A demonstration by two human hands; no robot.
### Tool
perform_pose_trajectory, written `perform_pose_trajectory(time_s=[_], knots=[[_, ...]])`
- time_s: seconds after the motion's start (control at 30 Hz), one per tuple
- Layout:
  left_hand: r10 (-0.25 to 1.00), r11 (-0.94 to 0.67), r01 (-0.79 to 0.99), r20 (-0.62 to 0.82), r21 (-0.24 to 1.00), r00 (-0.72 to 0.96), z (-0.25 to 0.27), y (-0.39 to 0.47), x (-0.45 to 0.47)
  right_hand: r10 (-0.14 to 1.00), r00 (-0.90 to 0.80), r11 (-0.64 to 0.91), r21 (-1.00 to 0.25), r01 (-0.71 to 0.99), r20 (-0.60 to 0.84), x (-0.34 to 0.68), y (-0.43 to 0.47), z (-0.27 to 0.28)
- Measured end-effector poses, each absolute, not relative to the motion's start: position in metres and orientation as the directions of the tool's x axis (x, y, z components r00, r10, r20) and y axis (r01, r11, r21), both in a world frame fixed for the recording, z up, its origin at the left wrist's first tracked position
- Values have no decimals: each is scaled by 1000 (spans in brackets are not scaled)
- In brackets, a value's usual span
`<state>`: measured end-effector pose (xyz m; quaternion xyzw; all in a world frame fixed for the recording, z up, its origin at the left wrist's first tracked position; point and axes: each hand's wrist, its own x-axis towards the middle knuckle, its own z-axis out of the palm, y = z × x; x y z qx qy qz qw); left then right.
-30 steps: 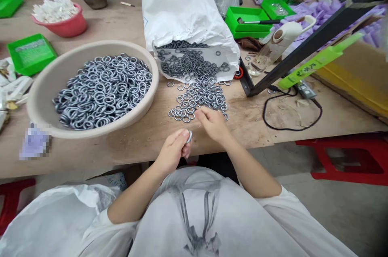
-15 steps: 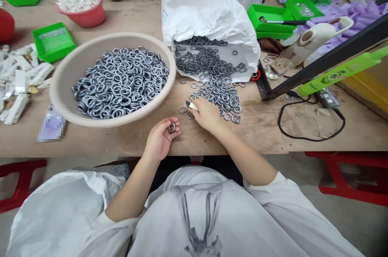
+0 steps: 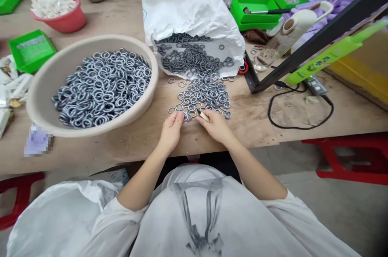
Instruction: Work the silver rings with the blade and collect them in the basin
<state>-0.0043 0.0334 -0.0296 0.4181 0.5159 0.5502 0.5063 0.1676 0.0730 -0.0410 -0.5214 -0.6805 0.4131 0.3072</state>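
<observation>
At the front edge of the metal ring pile (image 3: 209, 93), my left hand (image 3: 171, 129) is closed, thumb against the fingers, on a metal ring (image 3: 186, 116) that shows partly past the fingertips. Just to its right, my right hand (image 3: 216, 127) grips a small tool with a pale handle (image 3: 205, 116) and a short dark tip pointing toward the left hand. The loose rings spill from the mouth of a white sack (image 3: 194, 10). A large beige basin (image 3: 34, 101) heaped with similar rings stands at the left.
A dark metal bar (image 3: 287, 63) slants up at the right, beside a pale watering can or bottle (image 3: 291, 26) and a coiled black cable (image 3: 269, 113). Green trays (image 3: 254, 4) stand behind. A pink bowl (image 3: 68, 20) holds white pieces at the back left.
My left hand has turned over and closed, moving up to the ring pile. My right hand, still gripping the tool, has drawn back slightly toward me. The view has shifted right.
</observation>
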Motion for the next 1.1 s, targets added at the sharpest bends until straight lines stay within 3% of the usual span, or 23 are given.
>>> perform_pose_trajectory(time_s=[0.07, 0.2, 0.33, 0.5, 0.63, 0.8, 0.97, 1.1], knots=[[983, 137, -267, -164, 954, -83, -27, 31, -3, 973, -232, 131, -850, 511, 11, 172, 73, -40], [962, 263, -428, -266, 865, 53, -19, 23, 2, 952, -301, 108, -977, 184, 48, 163, 62, -21], [966, 252, -452, -250, 856, 66, -12, 16, 4, 934, -358, 27, -999, 16, 20, 150, 51, -6], [971, 237, -429, -232, 872, 65, -8, 13, 1, 958, -286, -30, -990, -135, 10, 146, 50, -4], [971, 216, -424, -239, 880, -1, -10, 13, -1, 983, -178, 25, -997, -75, 38, 146, 50, -3], [990, 129, -213, -137, 969, -22, -15, 12, -3, 972, -234, 21, -999, 30, 14, 147, 47, 0], [970, 233, -402, -239, 886, 35, -8, 11, 0, 941, -337, 6, -994, -107, 42, 147, 45, -4], [949, 309, -496, -296, 811, 107, 2, 8, 4, 931, -360, 24, -994, -103, 60, 148, 49, -6]])
